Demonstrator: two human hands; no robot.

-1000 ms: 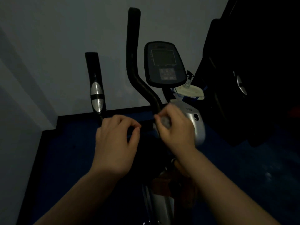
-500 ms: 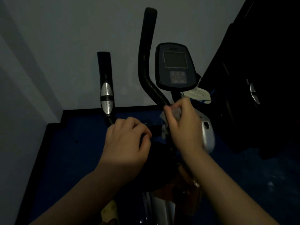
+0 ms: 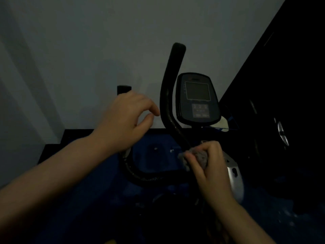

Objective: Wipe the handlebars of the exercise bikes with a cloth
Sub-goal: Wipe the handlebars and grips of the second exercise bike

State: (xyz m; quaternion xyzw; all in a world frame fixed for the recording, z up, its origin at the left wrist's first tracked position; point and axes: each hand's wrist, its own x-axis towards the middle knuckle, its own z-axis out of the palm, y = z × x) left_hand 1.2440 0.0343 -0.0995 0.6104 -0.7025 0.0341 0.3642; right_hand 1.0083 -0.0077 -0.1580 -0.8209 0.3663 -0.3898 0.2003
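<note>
Dim wall (image 3: pixel 88 50) ahead of us. Our right hand (image 3: pixel 209 161) clenches the cloth (image 3: pixel 200 156) against the handlebar (image 3: pixel 168 110). Our left hand (image 3: pixel 124 118) hovers, fingers loose.

The left hand (image 3: pixel 125 118) is raised with its forearm slanting up from the lower left, fingers loosely curled and thumb apart from the index, empty. The right hand (image 3: pixel 206 161) sits lower, fingers clenched tight, its forearm reaching in from the lower right.
</note>
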